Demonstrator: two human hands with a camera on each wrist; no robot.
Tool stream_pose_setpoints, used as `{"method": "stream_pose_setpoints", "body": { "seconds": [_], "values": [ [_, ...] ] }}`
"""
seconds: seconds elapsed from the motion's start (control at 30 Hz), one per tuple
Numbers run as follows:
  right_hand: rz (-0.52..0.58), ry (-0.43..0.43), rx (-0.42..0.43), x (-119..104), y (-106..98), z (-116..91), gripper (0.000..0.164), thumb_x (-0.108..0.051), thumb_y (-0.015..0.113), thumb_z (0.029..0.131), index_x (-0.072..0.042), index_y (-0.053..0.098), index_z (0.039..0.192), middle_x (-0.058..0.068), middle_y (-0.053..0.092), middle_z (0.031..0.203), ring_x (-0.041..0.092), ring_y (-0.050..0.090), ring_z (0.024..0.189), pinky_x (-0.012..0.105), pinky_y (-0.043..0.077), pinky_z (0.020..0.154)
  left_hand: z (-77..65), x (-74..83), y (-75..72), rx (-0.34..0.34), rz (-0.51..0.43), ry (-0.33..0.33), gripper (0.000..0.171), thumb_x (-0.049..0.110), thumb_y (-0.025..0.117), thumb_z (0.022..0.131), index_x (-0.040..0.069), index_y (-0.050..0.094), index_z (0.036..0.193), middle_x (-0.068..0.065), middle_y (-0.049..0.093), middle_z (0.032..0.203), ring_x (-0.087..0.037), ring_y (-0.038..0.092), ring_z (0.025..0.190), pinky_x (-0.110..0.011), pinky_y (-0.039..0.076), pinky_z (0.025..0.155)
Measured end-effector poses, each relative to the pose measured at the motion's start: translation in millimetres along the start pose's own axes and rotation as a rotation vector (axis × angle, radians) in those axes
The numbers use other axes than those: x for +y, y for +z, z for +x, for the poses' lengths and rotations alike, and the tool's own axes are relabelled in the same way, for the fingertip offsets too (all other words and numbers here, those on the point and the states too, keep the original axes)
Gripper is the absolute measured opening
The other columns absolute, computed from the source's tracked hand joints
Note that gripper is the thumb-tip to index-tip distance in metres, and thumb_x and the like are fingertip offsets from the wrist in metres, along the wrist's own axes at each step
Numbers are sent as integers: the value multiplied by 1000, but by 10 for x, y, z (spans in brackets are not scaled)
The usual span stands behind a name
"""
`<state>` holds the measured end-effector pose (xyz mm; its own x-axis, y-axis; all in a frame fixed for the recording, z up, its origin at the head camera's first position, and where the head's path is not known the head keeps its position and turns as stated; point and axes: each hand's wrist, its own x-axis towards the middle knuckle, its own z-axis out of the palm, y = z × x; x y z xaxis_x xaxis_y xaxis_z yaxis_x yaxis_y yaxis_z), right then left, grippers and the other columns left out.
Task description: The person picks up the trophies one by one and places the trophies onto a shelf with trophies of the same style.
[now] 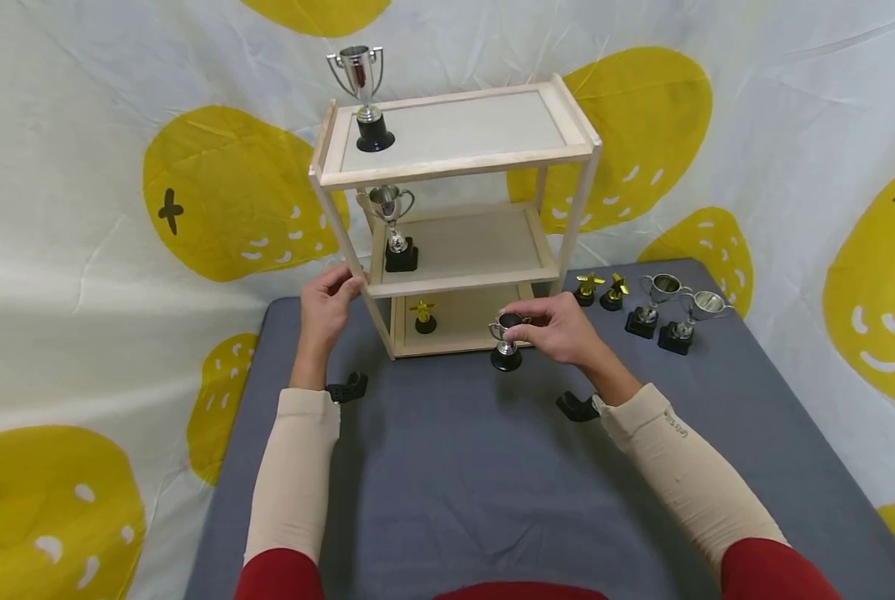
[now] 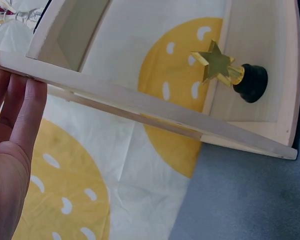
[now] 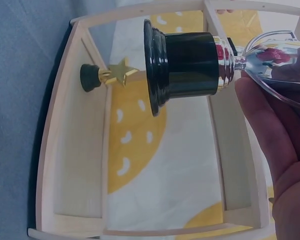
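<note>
My right hand [image 1: 560,329] pinches a small silver trophy cup [image 3: 190,65] by its bowl, in front of the bottom shelf. Its round black base [image 1: 506,358] points down in the head view. With my left hand [image 1: 323,308] I grip the left front post [image 2: 140,102] of a three-tier wooden shelf [image 1: 462,287]. On the bottom tier, toward the left, stands a gold star trophy [image 1: 423,318]. The middle tier bears a silver trophy cup [image 1: 393,225] on a square black base, also at the left. Another silver trophy cup [image 1: 365,92] stands at the top tier's left end.
Right of the shelf, two gold star trophies [image 1: 612,293] and two silver trophy cups [image 1: 692,317] stand on the grey-covered table [image 1: 447,467]. A white cloth with yellow fruit shapes [image 1: 222,192] hangs behind and beside it. Black wrist devices [image 1: 577,407] sit under both forearms.
</note>
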<state>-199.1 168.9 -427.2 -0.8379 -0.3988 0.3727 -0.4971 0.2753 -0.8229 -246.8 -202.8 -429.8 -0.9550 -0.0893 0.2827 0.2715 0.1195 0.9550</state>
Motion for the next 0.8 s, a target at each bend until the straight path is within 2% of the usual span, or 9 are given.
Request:
{"method": "stream_pose_setpoints", "body": {
  "seconds": [0.23, 0.47, 0.63, 0.8],
  "values": [
    [-8, -36, 15, -51, 33, 25, 25, 4, 83, 83, 4, 80, 107, 20, 78, 87, 1, 61, 63, 18, 44, 51, 12, 16, 2, -4, 1, 2, 31, 4, 65, 101, -11, 68, 128, 12, 67, 97, -6, 69, 97, -16, 61, 87],
    [-4, -70, 22, -104, 50, 64, 25, 4, 84, 81, 4, 80, 107, 18, 78, 84, 3, 58, 60, 18, 40, 49, 27, 25, 6, 0, 6, 12, 30, 5, 66, 101, -10, 69, 127, 12, 68, 97, -6, 70, 97, -16, 61, 86],
    [-2, -78, 24, -114, 71, 76, 25, 4, 85, 81, 3, 80, 106, 17, 78, 85, 4, 59, 61, 18, 45, 50, 16, 13, 4, 2, 6, 11, 29, 2, 65, 101, -9, 70, 126, 15, 68, 96, -5, 70, 96, -16, 61, 86],
    [-9, -92, 27, -136, 93, 88, 24, 3, 85, 81, 2, 81, 105, 16, 78, 83, 5, 58, 60, 17, 46, 51, -4, -3, 1, 3, -1, 2, 31, 6, 68, 100, -10, 70, 126, 9, 68, 97, -6, 69, 97, -17, 61, 87]
  ]
}}
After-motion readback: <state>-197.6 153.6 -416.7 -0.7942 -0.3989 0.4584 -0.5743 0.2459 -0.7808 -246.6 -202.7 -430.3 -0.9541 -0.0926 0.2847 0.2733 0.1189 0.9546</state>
